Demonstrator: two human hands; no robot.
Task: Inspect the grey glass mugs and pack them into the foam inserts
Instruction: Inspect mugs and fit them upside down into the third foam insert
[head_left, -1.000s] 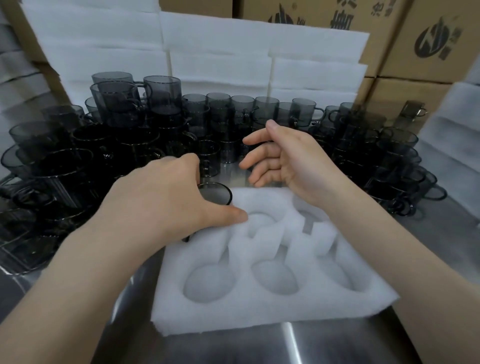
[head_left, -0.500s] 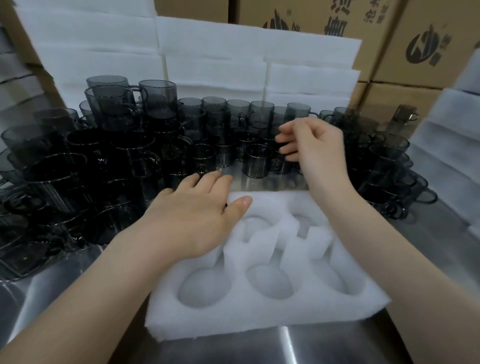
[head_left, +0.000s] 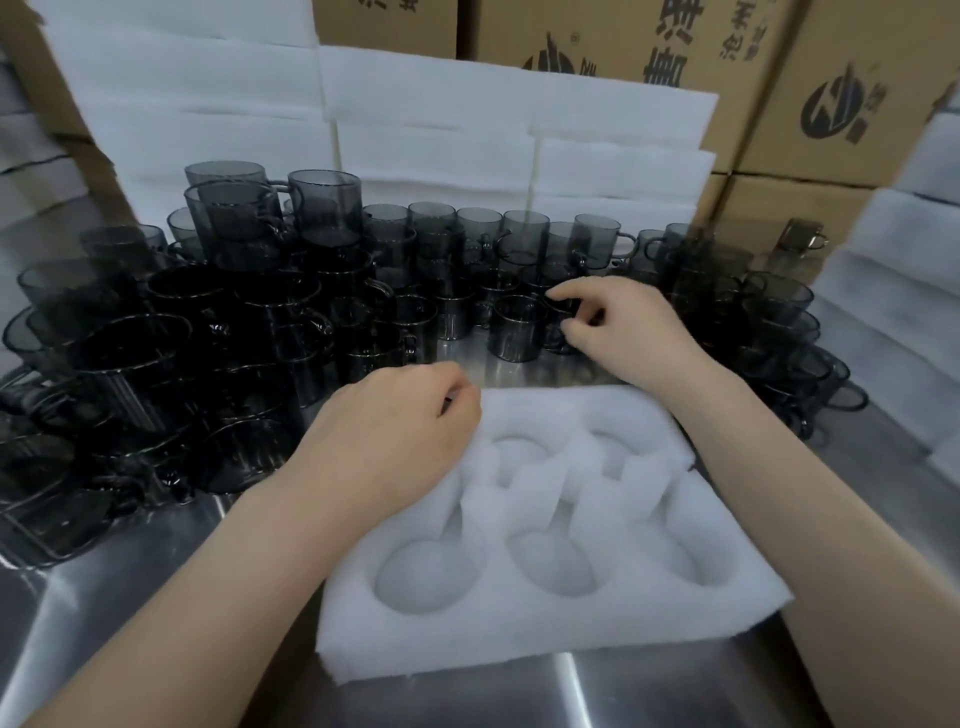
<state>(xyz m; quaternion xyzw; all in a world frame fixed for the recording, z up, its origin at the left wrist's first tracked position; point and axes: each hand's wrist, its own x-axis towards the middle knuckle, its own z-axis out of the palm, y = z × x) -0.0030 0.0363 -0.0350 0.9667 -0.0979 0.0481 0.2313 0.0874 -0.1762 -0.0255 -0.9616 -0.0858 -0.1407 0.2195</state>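
Our left hand sits curled on the foam insert's far-left corner, and our right hand pinches a grey mug just behind it.

Packing station, warehouse or factory: steel table, massed grey mugs, stacked foam sheets, printed cartons.

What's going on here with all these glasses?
A person is packing grey glass mugs into a white foam insert with round pockets. The right hand pinches one mug from the crowd on the steel table; the left hand rests, fingers curled, on the insert's far left corner. The visible pockets are empty.
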